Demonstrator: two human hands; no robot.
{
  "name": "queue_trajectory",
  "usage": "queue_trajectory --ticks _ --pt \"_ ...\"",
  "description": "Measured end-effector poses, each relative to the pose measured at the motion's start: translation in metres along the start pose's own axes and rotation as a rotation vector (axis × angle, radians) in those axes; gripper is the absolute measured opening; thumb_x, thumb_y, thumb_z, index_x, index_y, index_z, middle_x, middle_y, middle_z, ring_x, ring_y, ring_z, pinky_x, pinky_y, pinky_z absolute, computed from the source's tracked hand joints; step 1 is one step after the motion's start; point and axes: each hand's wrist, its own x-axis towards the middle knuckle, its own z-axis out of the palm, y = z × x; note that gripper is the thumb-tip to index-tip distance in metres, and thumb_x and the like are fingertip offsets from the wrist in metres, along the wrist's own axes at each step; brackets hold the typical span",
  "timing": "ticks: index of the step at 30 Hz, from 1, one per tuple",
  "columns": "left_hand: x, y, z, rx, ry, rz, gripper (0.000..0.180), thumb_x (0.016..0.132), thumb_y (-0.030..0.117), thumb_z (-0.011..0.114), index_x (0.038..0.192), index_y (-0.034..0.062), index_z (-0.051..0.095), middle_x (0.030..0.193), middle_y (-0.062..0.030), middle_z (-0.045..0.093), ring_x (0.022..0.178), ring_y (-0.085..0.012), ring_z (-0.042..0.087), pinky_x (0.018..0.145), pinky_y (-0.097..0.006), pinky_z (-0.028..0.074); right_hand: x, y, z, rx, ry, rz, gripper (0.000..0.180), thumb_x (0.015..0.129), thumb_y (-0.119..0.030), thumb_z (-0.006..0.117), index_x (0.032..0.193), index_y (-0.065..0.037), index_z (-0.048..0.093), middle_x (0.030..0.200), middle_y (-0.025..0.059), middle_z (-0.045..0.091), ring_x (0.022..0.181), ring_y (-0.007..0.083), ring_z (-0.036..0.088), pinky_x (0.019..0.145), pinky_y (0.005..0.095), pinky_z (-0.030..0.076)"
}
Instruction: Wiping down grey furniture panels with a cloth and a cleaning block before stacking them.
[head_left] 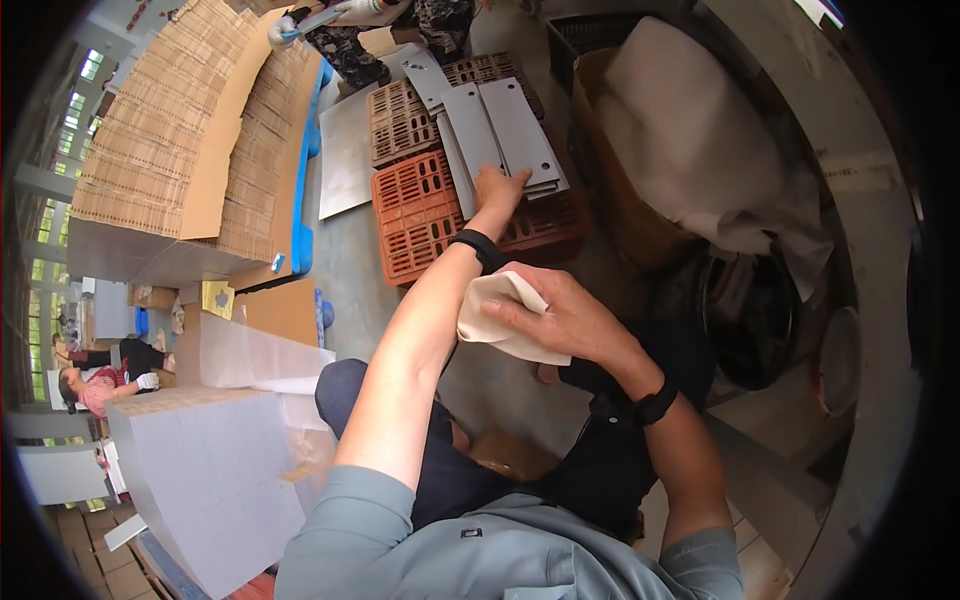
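My left hand [498, 188] reaches forward to the near end of several flat grey panels [472, 120] with small holes near their corners. Its fingers and thumb grip a panel's edge there; the fingertips are partly hidden. The panels lie in overlapping piles on upturned plastic crates, one of them an orange crate [415, 215]. Closer to me, my right hand [570, 315] is closed around a folded cream cloth [500, 315], beside my left forearm.
At left stands a tall stack of brown cardboard [160, 130] on a blue pallet [302, 240]; a grey stack [215, 480] is nearer. A box with a pale sheet [690, 130] stands right, above a black bin [750, 320]. A gloved co-worker's hand [283, 30] is far ahead; another person [100, 388] sits left.
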Motion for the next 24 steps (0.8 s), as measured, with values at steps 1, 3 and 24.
queue_trajectory --ticks 1,3,24 --pt "0.012 -0.009 -0.006 0.007 0.009 -0.001 0.072 0.078 0.047 0.083 0.123 -0.0024 0.056 0.124 -0.0255 0.061 0.116 -0.0412 0.062 0.097 -0.047 0.051 0.002 -0.003 0.0 0.024 -0.01 -0.009 0.032 0.095 -0.027 0.067 0.115 -0.002 0.066 0.099 0.0165 0.072 0.089 0.0246 0.07 0.079 0.038 0.053" --pt "0.03 -0.028 -0.021 -0.16 -0.105 -0.065 0.061 0.078 0.045 0.083 0.111 -0.0034 0.065 0.115 -0.0252 0.067 0.11 -0.0388 0.066 0.096 -0.043 0.052 0.004 -0.009 0.004 0.058 -0.029 -0.028 0.032 0.095 -0.027 0.067 0.115 -0.002 0.066 0.099 0.016 0.072 0.088 0.0234 0.07 0.079 0.0374 0.053" --pt "-0.019 0.001 0.014 0.021 0.188 -0.032 0.095 0.075 0.047 0.084 0.141 -0.0037 0.038 0.137 -0.0263 0.047 0.127 -0.0403 0.05 0.103 -0.05 0.043 0.0 0.005 -0.002 0.066 0.042 -0.063 0.033 0.096 -0.029 0.067 0.111 0.0 0.066 0.095 0.0174 0.072 0.086 0.023 0.07 0.077 0.0367 0.053"
